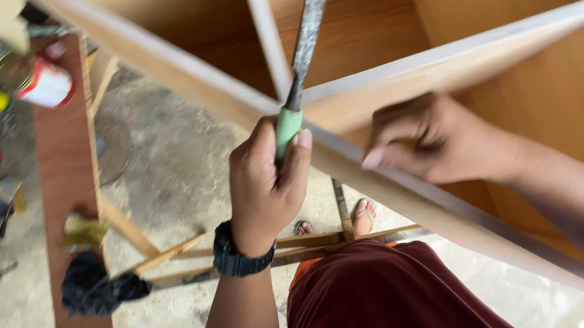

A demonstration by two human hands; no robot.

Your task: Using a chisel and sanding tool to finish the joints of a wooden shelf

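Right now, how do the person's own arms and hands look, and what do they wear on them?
Both arms are bare, with no sleeves showing down to the lower edge of the picture. The left hand has a black, chunky wristwatch around its wrist. The right hand wears nothing: no glove, ring or band is visible. Neither hand has a glove.

Chisel (299, 73), centre top: pale green handle, grey speckled blade with a whitish tip. 
Cabinet frame (444, 61), upper right: warm honey-brown panels, pale whitish front edges. 
Wristband (238, 255), lower centre: black. 
Shorts (378, 303), bottom centre: dark maroon. 
Board (67, 171), left: reddish brown. 
Cloth (94, 288), lower left: black. 
Can (47, 85), upper left: white with red rim. 
Floor (164, 166): mottled grey.
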